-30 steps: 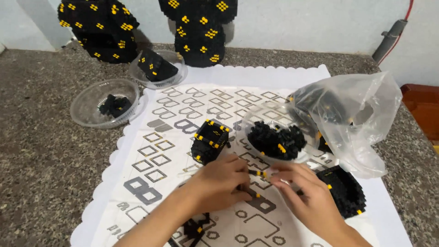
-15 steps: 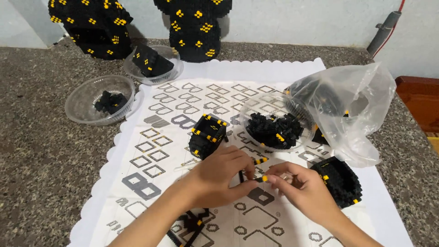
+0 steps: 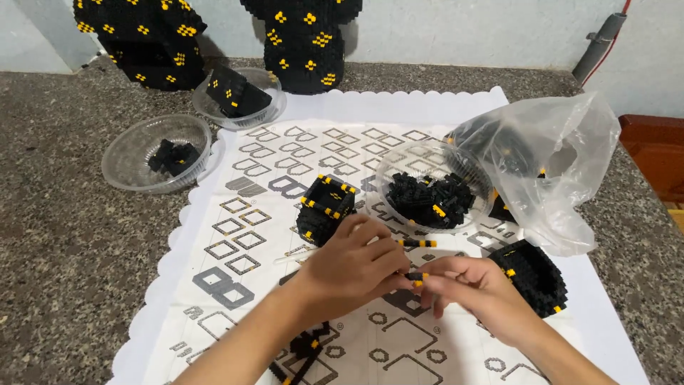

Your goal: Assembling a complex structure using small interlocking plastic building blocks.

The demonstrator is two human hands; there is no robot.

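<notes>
At lower centre of the frame, the left hand and the right hand are meeting fingertip to fingertip, both pinching a small black-and-yellow strip of building bricks over the white patterned paper mat. A hollow black brick cube with yellow corners is sitting just above the left hand; a clear plastic bowl of loose black bricks is lying upper right of it.

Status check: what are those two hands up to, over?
Both hands pinching one small black-yellow strip. Brick bowl just beyond. Nothing in the way.
</notes>
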